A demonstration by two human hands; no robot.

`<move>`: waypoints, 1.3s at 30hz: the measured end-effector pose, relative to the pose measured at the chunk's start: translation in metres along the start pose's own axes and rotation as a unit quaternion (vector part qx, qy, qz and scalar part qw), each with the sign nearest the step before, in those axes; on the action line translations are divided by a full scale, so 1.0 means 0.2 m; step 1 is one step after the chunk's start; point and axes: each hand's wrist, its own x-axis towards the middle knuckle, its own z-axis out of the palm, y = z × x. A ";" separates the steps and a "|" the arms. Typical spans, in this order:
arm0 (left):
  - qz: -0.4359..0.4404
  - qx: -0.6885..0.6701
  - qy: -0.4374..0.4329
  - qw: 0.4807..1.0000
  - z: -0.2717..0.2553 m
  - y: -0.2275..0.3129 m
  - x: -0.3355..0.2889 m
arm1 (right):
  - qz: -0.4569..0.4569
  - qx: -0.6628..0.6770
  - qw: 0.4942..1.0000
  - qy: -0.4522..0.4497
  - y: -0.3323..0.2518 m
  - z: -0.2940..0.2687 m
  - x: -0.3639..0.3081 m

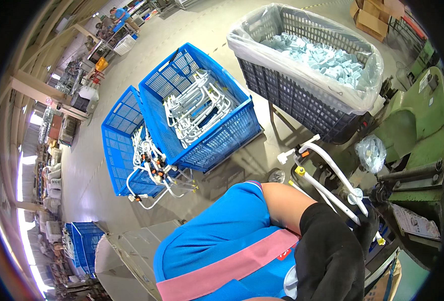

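My left hand (367,224), in a black glove, closes around a white bent tube frame (332,168) at the right. White, black, orange and yellow fittings sit at the frame's far end, and a yellow tip shows below the hand. A small pale piece (355,196) sits against the tube just above my fingers. The black sleeve (327,246) of my bent arm hides the wrist and part of the hand. My right hand does not show; it may lie behind the sleeve or below the lower edge.
A green machine (415,125) stands close at the right, with a clear plastic bag (371,153) against it. Ahead is a dark crate (292,95), plastic-lined, full of pale blue pieces. Blue crates (217,145) (114,150) hold more white tubes. A grey panel (139,246) stands behind my arm.
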 end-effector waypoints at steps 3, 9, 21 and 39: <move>0.010 -0.010 0.000 1.000 -0.02 -0.01 0.00 | 0.005 0.002 1.000 -0.010 -0.03 -0.03 0.02; 0.078 -0.067 0.046 0.994 0.02 0.01 0.01 | 0.050 0.040 0.998 0.015 0.00 0.00 -0.01; -0.187 0.047 0.288 0.938 -0.19 0.14 -0.14 | 0.000 0.005 1.000 0.013 0.17 0.15 -0.10; -0.051 -0.094 0.053 0.993 0.08 0.00 -0.03 | -0.008 0.004 0.999 0.032 0.04 0.03 -0.01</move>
